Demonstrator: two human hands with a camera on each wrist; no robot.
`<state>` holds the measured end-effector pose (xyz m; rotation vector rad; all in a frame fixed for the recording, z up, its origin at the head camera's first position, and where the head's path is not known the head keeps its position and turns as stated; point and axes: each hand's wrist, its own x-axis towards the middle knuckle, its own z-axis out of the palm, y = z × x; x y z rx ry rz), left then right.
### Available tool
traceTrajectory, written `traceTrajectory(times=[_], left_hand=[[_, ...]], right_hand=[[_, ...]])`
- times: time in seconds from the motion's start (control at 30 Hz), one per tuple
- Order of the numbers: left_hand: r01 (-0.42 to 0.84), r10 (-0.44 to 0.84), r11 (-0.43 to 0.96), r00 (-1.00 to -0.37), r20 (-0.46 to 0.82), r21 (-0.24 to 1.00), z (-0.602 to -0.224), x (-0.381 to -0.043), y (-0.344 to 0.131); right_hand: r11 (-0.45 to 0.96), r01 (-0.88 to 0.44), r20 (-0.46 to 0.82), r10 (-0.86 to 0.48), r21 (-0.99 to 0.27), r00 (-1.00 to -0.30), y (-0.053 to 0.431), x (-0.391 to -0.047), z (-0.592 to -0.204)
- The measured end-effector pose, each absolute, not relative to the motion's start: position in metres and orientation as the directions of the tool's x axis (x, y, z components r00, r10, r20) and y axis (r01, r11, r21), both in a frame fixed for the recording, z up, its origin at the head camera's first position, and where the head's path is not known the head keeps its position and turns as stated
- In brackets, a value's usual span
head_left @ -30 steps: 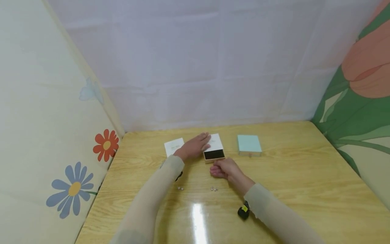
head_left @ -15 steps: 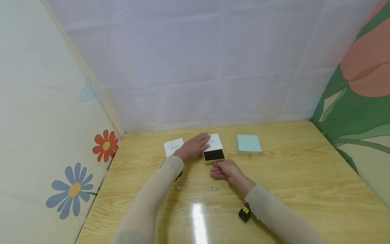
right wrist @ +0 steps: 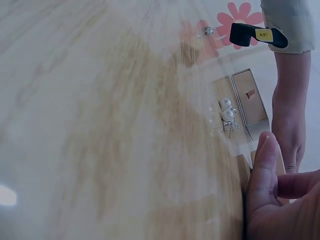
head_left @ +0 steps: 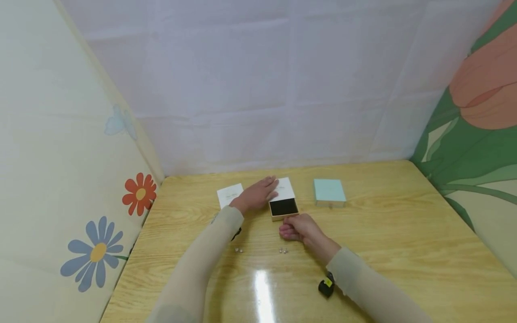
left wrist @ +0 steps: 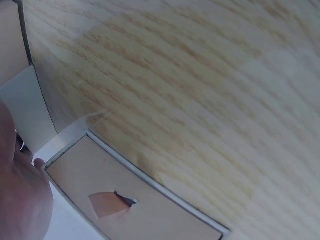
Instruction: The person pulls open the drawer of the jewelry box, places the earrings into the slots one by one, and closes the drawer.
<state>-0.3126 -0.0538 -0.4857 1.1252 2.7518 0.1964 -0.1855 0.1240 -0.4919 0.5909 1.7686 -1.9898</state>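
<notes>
My left hand rests with extended fingers on the white top of the middle drawer box. Its drawer, dark inside, sticks out towards me. At the drawer's front edge my right hand has curled fingers and appears to pinch the front; the exact grip is hidden. In the right wrist view, the thumb and fingers are against the box front. Two small clusters of pearl earrings lie nearer me, a left cluster and a right cluster.
A second white box stands left, partly behind my left arm; its front bears a small ribbon tab. A pale turquoise box stands right. All sit on the wooden table, before a white backdrop.
The drawer has slid a little further out towards me, and my right hand has moved back with it. My left hand stays on the box top.
</notes>
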Motion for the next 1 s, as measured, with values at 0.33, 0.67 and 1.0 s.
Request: traceTrajectory(times=[0.33,0.67,1.0], left_hand=[[0.698,0.717,0.694,-0.692,-0.084,0.177,-0.487,-0.312,-0.054],[0.710,0.727,0.684,-0.684,-0.069,0.171,-0.485,-0.311,-0.055],[0.708,0.726,0.683,-0.684,-0.067,0.178,-0.482,-0.308,-0.054]], right_hand=[[-0.076,0.568,-0.568,-0.020,-0.820,-0.823,0.125,-0.179,-0.489],[-0.070,0.566,-0.568,-0.005,-0.821,-0.823,0.124,-0.175,-0.489],[-0.083,0.558,-0.558,-0.023,-0.826,-0.829,0.126,-0.172,-0.491]])
